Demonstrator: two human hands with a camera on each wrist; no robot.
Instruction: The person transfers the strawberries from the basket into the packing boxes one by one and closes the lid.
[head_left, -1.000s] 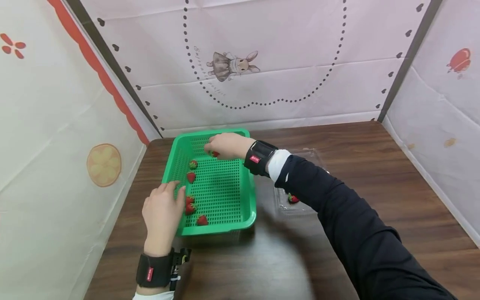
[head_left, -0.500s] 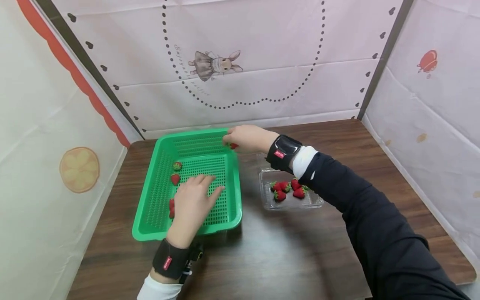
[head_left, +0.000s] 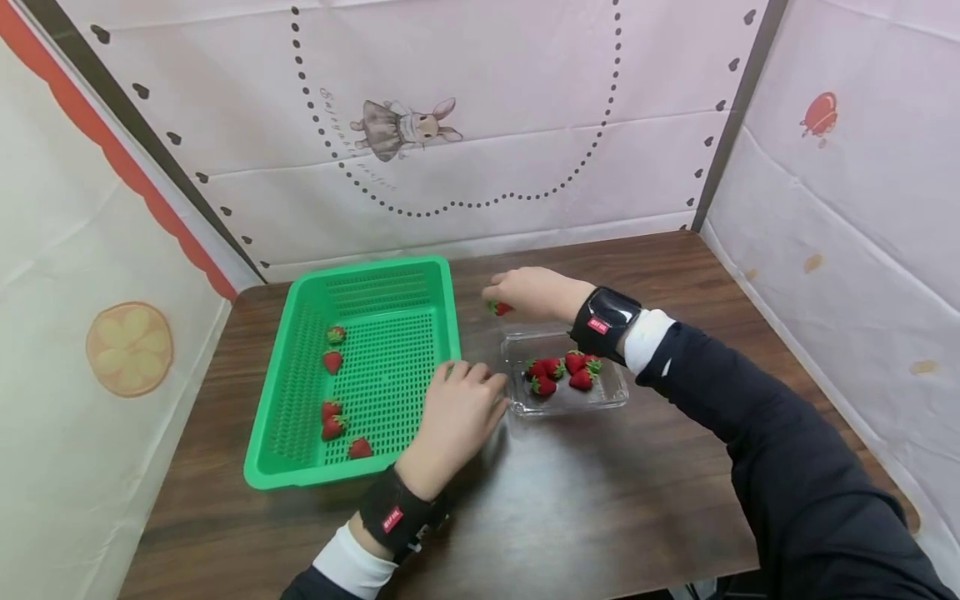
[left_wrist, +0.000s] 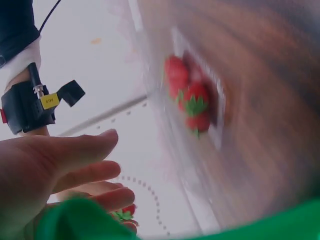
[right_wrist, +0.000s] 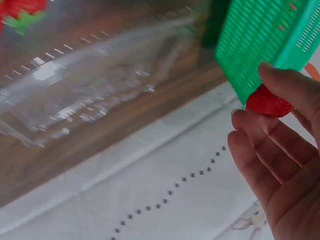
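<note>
- A single strawberry (head_left: 502, 308) is pinched between the thumb and curled fingertips of the right hand (head_left: 534, 293); it is held above the wooden table (head_left: 585, 500), between the far right corner of the green basket (head_left: 300, 467) and the far edge of the clear plastic tray (head_left: 615, 398).
- In the right wrist view the same strawberry (right_wrist: 269, 102) is seen gripped at the fingertips (right_wrist: 280, 82), with the basket wall (right_wrist: 260, 35) just behind it and the clear tray (right_wrist: 90, 85) blurred below.
- The left hand (head_left: 459, 412) is laid with its fingers straight and relaxed on the right rim of the basket, near the tray; nothing is held by it.
- In the left wrist view the left fingers (left_wrist: 75, 150) are shown extended and slightly apart.
- Several strawberries (head_left: 558, 373) are clustered inside the clear tray, which is set just to the right of the basket.
- Five more strawberries (head_left: 332, 362) are scattered along the left side of the basket floor.
- A black wrist strap (head_left: 603, 322) is worn on each arm, over white cuffs and dark sleeves.
- The table is enclosed by pale printed walls; a rabbit drawing (head_left: 405, 127) is shown on the back wall.
</note>
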